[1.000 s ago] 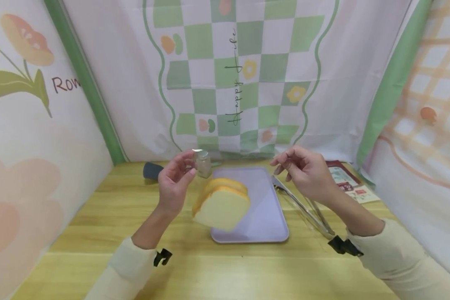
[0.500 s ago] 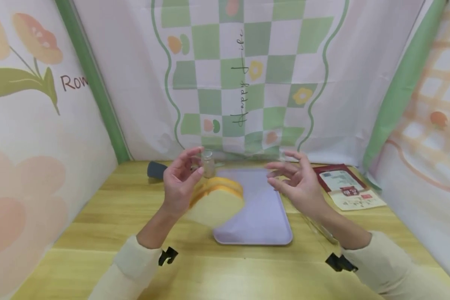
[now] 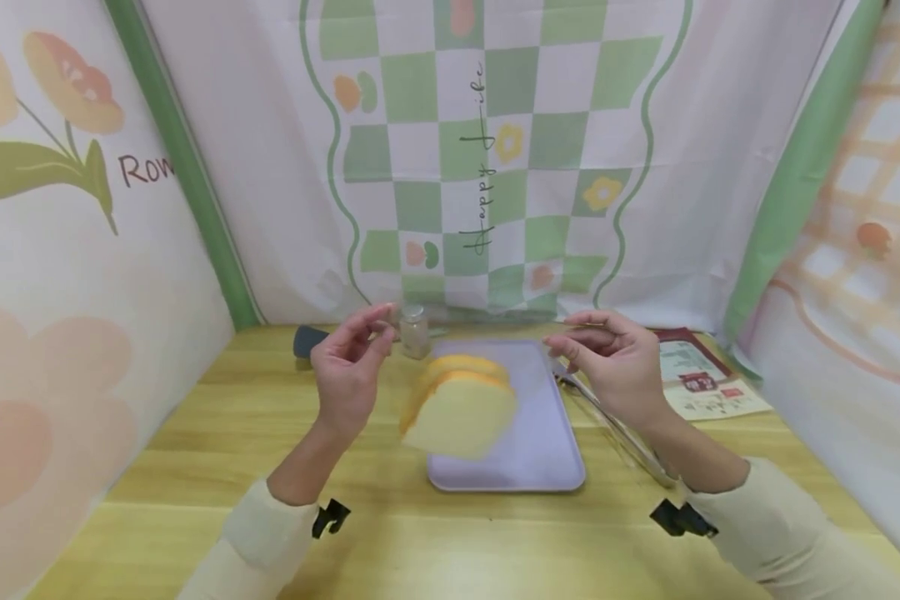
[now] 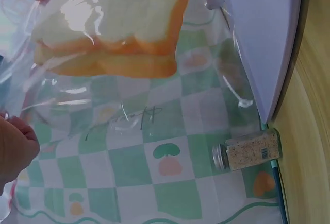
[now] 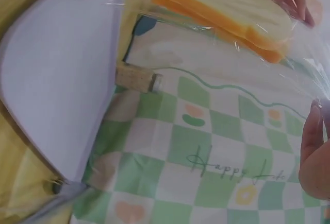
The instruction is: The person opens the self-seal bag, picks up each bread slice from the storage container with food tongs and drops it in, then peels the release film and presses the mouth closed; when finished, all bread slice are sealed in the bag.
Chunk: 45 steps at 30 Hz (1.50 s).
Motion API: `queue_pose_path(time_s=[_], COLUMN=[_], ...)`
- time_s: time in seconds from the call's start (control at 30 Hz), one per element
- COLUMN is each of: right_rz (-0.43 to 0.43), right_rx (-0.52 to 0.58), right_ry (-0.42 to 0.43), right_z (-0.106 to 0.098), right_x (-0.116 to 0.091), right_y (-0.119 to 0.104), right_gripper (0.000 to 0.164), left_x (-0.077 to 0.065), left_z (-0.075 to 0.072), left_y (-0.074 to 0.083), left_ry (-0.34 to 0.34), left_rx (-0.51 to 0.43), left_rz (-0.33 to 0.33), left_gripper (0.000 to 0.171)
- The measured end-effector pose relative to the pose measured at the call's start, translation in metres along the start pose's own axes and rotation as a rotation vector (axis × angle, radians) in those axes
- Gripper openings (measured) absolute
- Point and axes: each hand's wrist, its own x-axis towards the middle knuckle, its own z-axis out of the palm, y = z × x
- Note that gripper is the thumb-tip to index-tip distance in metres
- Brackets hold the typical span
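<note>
Two slices of bread [image 3: 461,417] hang in a clear plastic bag [image 4: 72,100], raised over the left part of a lilac tray [image 3: 551,467]. My left hand [image 3: 345,375] pinches the bag's upper edge between thumb and fingers. Across from it, my right hand [image 3: 618,367] pinches the other side of the opening. Both wrist views show the bag's film stretched between the hands, with glare on it. In the head view the film itself is barely visible.
Behind the tray's left corner stands a small seasoning jar [image 3: 414,333], with a dark cup-like object [image 3: 309,342] farther left. Metal tongs [image 3: 622,433] lie along the tray's right side. A red and cream packet [image 3: 701,383] lies at the back right.
The right hand's fingers, spread half a second ago, have come together on the bag. The bread swung left, then back right over the tray.
</note>
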Motion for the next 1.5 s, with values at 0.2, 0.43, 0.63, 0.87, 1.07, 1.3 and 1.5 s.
queue_pose_path(time_s=[0.2,0.43,0.63,0.87,1.07,1.3,1.5], right_rz=[-0.073,-0.105,-0.089,-0.082,-0.056,-0.078,-0.038], right_rx=[0.043,0.124,0.179,0.199,0.177,0.233,0.258], right_ry=[-0.037,-0.068,-0.092,-0.154,-0.216,-0.266,-0.221], right_z=[-0.007,-0.011,-0.013,-0.022,-0.030,-0.034,-0.035], right_x=[0.009,0.011,0.015,0.022,0.024,0.027,0.029], right_y=[-0.017,-0.028,-0.035,-0.044,-0.047,-0.049,-0.049], right_gripper=[0.012,0.014,0.014,0.020,0.020,0.013,0.013], left_x=[0.005,0.006,0.008,0.012,0.016,0.020,0.021], left_z=[0.000,0.002,-0.003,-0.007,-0.012,-0.012,-0.010], left_y=[0.006,0.012,0.011,0.011,0.014,0.019,0.020], left_ry=[-0.034,-0.043,-0.081,-0.195,-0.315,-0.401,-0.435], left_rx=[-0.007,-0.031,-0.051,-0.070,-0.042,-0.168,-0.217], left_rz=[0.039,-0.024,-0.051,-0.036,-0.009,0.058,0.058], left_gripper=[0.030,0.033,0.024,0.011,0.011,0.012,0.013])
